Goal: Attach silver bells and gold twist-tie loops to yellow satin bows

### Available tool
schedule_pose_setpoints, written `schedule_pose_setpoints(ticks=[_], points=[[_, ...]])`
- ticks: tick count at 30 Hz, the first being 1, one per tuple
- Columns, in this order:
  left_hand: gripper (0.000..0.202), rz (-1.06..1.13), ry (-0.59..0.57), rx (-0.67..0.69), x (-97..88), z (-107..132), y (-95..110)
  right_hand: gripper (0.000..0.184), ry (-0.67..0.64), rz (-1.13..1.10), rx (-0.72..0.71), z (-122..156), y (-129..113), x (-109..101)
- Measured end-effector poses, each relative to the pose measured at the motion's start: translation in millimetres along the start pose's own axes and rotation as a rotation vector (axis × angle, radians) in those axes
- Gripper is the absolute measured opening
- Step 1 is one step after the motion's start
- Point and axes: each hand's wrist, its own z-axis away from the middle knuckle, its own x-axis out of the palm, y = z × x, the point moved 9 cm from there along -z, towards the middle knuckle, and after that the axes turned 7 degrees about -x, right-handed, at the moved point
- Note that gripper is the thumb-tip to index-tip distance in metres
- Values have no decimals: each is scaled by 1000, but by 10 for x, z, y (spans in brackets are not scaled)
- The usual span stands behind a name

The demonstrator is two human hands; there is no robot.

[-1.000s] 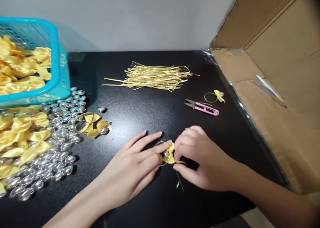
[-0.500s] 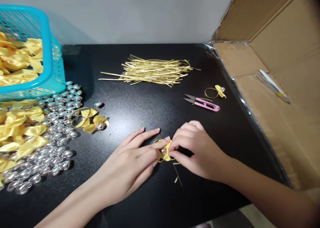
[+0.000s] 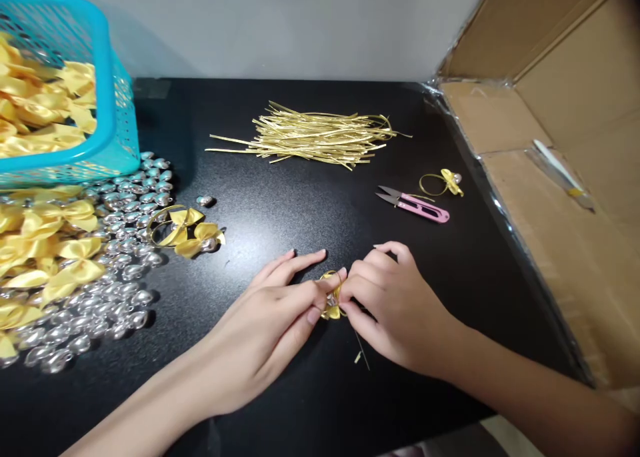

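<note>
Between my two hands, on the black table, lies a yellow ribbon bow (image 3: 331, 310) with a silver bead and a loop of gold cord, mostly covered by fingers. My left hand (image 3: 280, 317) lies low over the table; its thumb and index finger close on the bow's left side, while the other fingers stretch forward. My right hand (image 3: 390, 303) pinches at the bow's right edge, thumb against curled fingers. Just below it, a thin cord scrap (image 3: 358, 357) rests on the table.
A blue basket (image 3: 103, 77) of yellow bows stands at left, with silver beads (image 3: 107, 310) and more bows (image 3: 80, 270) before it. Gold cords (image 3: 320, 137) lie at the back. Pink thread snips (image 3: 415, 205) and a finished-looking bow (image 3: 453, 181) lie at right, beside cardboard (image 3: 540, 223).
The view has shifted slightly, so the table things appear further right. The cord loop now stands up over the bow between my fingers, and my left thumb has come closer to the bow.
</note>
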Motion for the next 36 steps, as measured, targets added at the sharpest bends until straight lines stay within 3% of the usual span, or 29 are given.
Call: schedule_pose_setpoints(ticks=[5,7,10,15,17,18,22,29,36], points=[[25,349,85,-105,-120,4,-183,12,42,-101,73,7,38,-46],[25,489,234,-178,-251,39,-348,13,96,-170,117,27,71,-103],[27,394,413,-166,-425,86,-408,12,159,-249,135,42,92,-169],[22,-83,357,-43,-389,-8,-132,13,220,-256,130,34,99,-193],[3,-189,409,-40,-418,-6,-55,14,241,-235,130,37,91,-191],[11,-215,442,-37,-438,9,-18,14,257,-223,130,40,83,-196],[36,-177,454,22,-413,70,124,14,346,-174,93,40,1,-254],[16,216,405,-66,-320,78,50,13,437,-154,67,46,-66,-304],[10,137,458,-54,-358,86,60,13,408,-341,115,58,-26,-255]])
